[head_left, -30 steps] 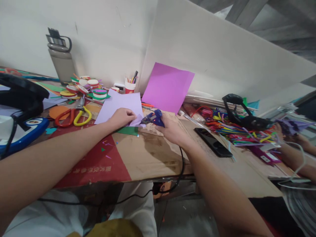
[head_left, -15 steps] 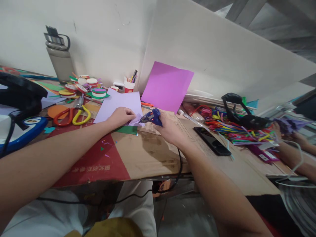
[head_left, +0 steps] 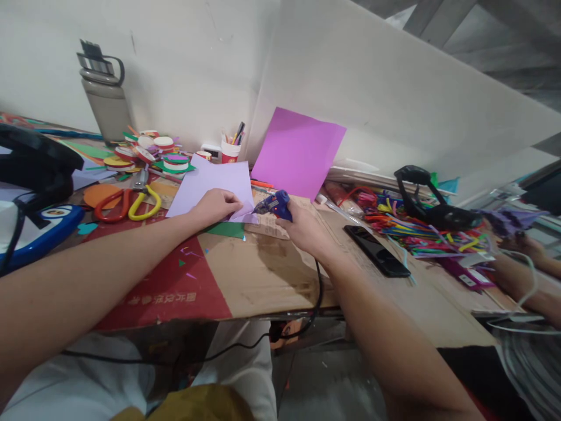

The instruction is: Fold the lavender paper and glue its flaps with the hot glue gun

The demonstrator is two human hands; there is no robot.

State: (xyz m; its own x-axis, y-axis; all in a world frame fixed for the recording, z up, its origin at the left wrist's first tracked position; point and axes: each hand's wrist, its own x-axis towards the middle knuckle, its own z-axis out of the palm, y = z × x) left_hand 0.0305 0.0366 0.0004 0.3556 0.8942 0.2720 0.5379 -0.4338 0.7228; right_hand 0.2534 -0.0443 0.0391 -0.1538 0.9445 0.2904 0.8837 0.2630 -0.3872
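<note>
My right hand (head_left: 302, 225) is wrapped round a dark blue hot glue gun (head_left: 276, 204), its nozzle pointing left at a small folded piece of lilac paper (head_left: 244, 214). A pinch of thumb and finger in my left hand (head_left: 219, 206) holds that piece from the left. Under my left hand lies a larger lilac sheet (head_left: 205, 178), with a green piece of paper (head_left: 225, 229) partly covered at its near edge. Whether the nozzle touches the paper is hard to see. The gun's black cord (head_left: 319, 292) hangs off the table edge.
Scissors with red and yellow handles (head_left: 144, 202) lie left, near decorated paper cups (head_left: 164, 146) and a bottle (head_left: 105, 105). A purple sheet (head_left: 298, 152) leans behind. To the right are a phone (head_left: 377, 251), pipe cleaners (head_left: 394, 219) and another person's hands (head_left: 521, 248).
My right hand and the glue gun have shifted slightly right and up. My left hand stays almost in place at the lilac piece.
</note>
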